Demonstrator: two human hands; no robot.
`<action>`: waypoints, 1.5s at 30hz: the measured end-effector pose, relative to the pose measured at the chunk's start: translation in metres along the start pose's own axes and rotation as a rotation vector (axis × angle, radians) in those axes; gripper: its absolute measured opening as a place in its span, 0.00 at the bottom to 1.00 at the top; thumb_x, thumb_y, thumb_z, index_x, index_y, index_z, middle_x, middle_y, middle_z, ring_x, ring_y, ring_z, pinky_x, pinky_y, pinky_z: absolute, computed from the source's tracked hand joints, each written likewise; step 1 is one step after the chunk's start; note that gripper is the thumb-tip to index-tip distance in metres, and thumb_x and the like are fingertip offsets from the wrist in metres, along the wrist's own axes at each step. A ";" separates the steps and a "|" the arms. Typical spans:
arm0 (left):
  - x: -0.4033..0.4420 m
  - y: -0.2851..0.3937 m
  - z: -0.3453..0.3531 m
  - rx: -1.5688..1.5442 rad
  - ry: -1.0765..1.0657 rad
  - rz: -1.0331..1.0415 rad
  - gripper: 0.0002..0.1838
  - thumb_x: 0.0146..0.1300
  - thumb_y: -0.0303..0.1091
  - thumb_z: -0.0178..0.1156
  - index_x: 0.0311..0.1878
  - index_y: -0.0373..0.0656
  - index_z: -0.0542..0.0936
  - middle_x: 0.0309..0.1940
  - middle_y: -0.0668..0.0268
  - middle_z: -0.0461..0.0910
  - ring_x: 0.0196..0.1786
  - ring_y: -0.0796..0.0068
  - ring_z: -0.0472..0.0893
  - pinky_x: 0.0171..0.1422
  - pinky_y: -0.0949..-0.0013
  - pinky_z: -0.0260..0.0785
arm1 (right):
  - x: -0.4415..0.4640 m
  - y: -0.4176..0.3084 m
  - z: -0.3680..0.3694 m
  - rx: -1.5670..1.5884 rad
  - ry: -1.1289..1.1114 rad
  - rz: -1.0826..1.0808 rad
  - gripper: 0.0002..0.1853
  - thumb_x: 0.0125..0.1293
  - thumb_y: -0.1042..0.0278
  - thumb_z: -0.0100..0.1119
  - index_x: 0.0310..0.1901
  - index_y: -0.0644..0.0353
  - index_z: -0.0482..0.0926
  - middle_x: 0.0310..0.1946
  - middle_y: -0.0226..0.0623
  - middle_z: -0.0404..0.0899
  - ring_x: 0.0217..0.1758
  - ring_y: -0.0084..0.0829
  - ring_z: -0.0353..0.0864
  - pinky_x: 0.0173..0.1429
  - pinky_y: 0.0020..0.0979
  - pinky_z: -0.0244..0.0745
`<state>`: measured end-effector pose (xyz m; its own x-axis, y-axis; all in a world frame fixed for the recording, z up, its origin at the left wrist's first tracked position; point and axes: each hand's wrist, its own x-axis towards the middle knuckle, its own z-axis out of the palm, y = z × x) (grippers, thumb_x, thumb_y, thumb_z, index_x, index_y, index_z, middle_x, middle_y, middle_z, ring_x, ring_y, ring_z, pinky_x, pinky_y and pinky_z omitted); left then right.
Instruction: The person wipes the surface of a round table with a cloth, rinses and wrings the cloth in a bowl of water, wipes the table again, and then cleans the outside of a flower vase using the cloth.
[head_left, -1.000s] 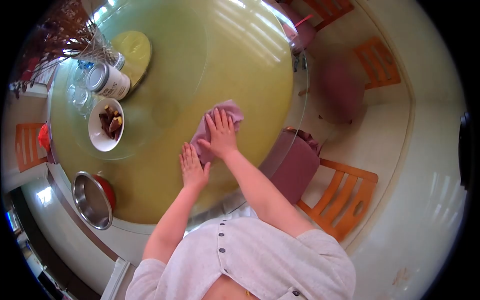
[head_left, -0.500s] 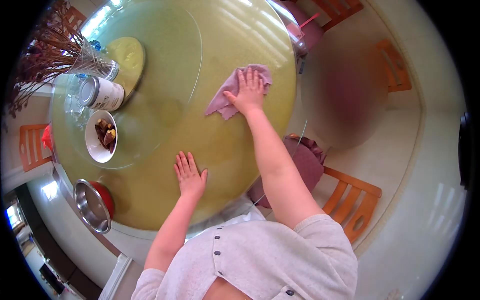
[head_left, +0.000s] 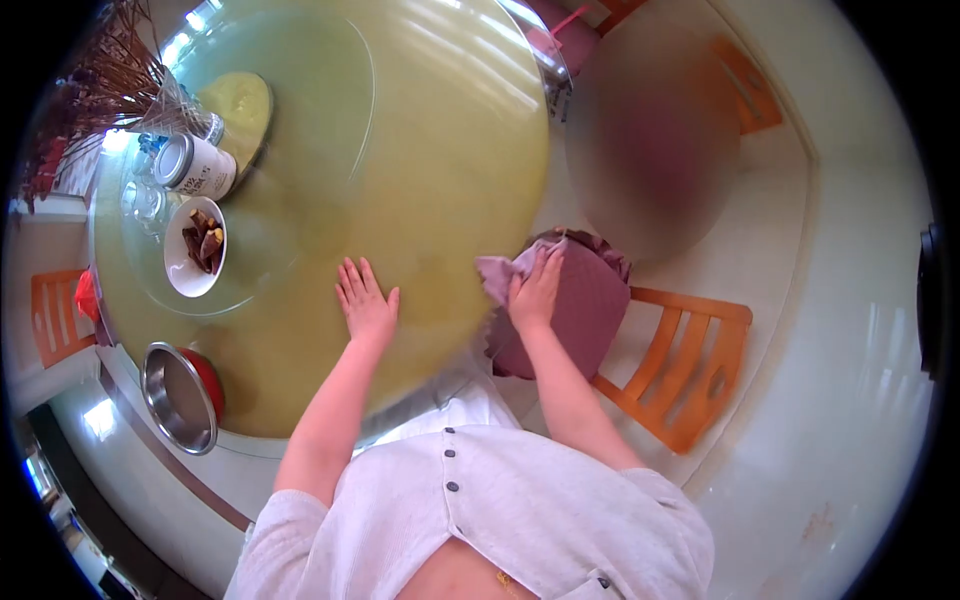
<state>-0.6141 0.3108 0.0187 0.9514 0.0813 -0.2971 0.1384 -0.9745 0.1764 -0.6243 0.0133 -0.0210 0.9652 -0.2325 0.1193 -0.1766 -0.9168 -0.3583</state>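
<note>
Round table [head_left: 430,200], can [head_left: 205,168] beside bowl [head_left: 188,279] (food [head_left: 205,242] inside), basin [head_left: 178,400] at edge, cloth [head_left: 504,274]

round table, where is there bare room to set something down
The table is bare between the left hand and the cloth at the right hand, and beyond both, from the yellow disc to the right edge. Another patch lies between the left hand and the white bowl. The left is crowded: white bowl, can, dried stems.
</note>
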 end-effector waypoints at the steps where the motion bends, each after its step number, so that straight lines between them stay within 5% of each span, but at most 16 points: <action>1: 0.001 -0.001 0.000 -0.010 0.013 0.003 0.46 0.68 0.53 0.53 0.77 0.35 0.45 0.78 0.45 0.37 0.80 0.50 0.39 0.81 0.48 0.33 | -0.024 -0.009 -0.004 -0.005 0.000 0.011 0.44 0.61 0.51 0.58 0.73 0.65 0.54 0.75 0.62 0.45 0.78 0.60 0.42 0.79 0.54 0.41; 5: -0.007 0.000 -0.003 0.072 -0.015 0.097 0.45 0.67 0.50 0.55 0.77 0.37 0.47 0.79 0.52 0.40 0.81 0.55 0.40 0.81 0.47 0.34 | -0.101 -0.057 -0.020 -0.172 -0.299 -0.111 0.45 0.61 0.50 0.58 0.73 0.67 0.54 0.75 0.62 0.43 0.79 0.60 0.40 0.80 0.52 0.39; 12: -0.066 0.001 0.001 -0.001 -0.074 0.424 0.44 0.65 0.47 0.58 0.77 0.38 0.49 0.79 0.54 0.40 0.81 0.57 0.40 0.81 0.49 0.33 | -0.155 -0.085 -0.020 -0.005 -0.410 -0.316 0.46 0.60 0.49 0.60 0.72 0.70 0.53 0.75 0.61 0.43 0.79 0.61 0.39 0.79 0.53 0.39; 14: -0.072 -0.005 0.003 -0.025 -0.138 0.364 0.44 0.66 0.46 0.57 0.76 0.37 0.49 0.79 0.53 0.40 0.81 0.57 0.40 0.82 0.50 0.33 | -0.144 -0.086 -0.021 -0.035 -0.331 -0.096 0.46 0.61 0.47 0.59 0.72 0.71 0.53 0.75 0.62 0.43 0.79 0.61 0.39 0.79 0.53 0.40; 20: -0.057 -0.007 0.010 0.007 -0.096 0.309 0.44 0.66 0.47 0.58 0.77 0.38 0.49 0.79 0.54 0.41 0.81 0.58 0.40 0.82 0.51 0.33 | -0.060 -0.065 -0.006 -0.121 -0.115 0.113 0.47 0.61 0.44 0.59 0.71 0.73 0.54 0.73 0.67 0.46 0.78 0.62 0.40 0.79 0.53 0.39; 24: -0.034 0.028 0.008 -0.001 -0.093 0.376 0.43 0.65 0.48 0.58 0.77 0.39 0.50 0.79 0.57 0.43 0.81 0.60 0.42 0.82 0.51 0.34 | -0.005 -0.061 -0.015 -0.121 -0.222 -0.019 0.48 0.60 0.41 0.59 0.72 0.69 0.54 0.75 0.61 0.45 0.80 0.57 0.39 0.80 0.51 0.35; 27: -0.018 0.064 0.007 -0.076 -0.046 0.635 0.41 0.66 0.46 0.56 0.76 0.40 0.53 0.78 0.57 0.48 0.80 0.60 0.46 0.81 0.49 0.36 | 0.029 -0.065 -0.015 -0.117 -0.250 -0.055 0.48 0.59 0.43 0.59 0.73 0.67 0.53 0.76 0.58 0.44 0.81 0.53 0.38 0.80 0.49 0.34; 29: -0.005 0.082 0.008 -0.094 -0.222 0.657 0.38 0.66 0.45 0.56 0.75 0.40 0.56 0.77 0.57 0.51 0.80 0.61 0.48 0.81 0.49 0.37 | 0.038 -0.064 -0.007 -0.112 -0.274 -0.060 0.48 0.60 0.44 0.59 0.73 0.67 0.53 0.76 0.57 0.44 0.81 0.53 0.37 0.80 0.49 0.34; 31: -0.001 0.094 0.008 -0.109 -0.237 0.684 0.37 0.66 0.45 0.56 0.74 0.39 0.57 0.77 0.57 0.52 0.80 0.62 0.48 0.81 0.49 0.37 | 0.041 -0.061 0.003 0.186 -0.249 0.123 0.46 0.61 0.47 0.57 0.73 0.67 0.52 0.77 0.56 0.43 0.81 0.53 0.37 0.81 0.49 0.33; 35: -0.008 0.100 -0.005 0.059 -0.302 0.742 0.37 0.65 0.41 0.56 0.74 0.37 0.57 0.77 0.57 0.52 0.80 0.62 0.48 0.81 0.51 0.37 | 0.043 -0.069 0.008 -0.040 -0.130 0.050 0.42 0.63 0.51 0.57 0.71 0.69 0.55 0.75 0.58 0.47 0.80 0.54 0.41 0.80 0.51 0.36; 45: -0.017 0.068 -0.010 -0.123 -0.192 0.387 0.37 0.66 0.35 0.56 0.75 0.36 0.53 0.78 0.55 0.47 0.80 0.58 0.47 0.81 0.50 0.36 | 0.172 -0.006 0.014 -0.137 -0.051 -0.132 0.42 0.64 0.47 0.54 0.72 0.67 0.57 0.75 0.54 0.49 0.80 0.49 0.44 0.80 0.48 0.38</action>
<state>-0.6183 0.2456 0.0452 0.8730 -0.3355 -0.3541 -0.1746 -0.8927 0.4154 -0.4545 -0.0162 -0.0113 0.9897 -0.0933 0.1085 -0.0685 -0.9746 -0.2132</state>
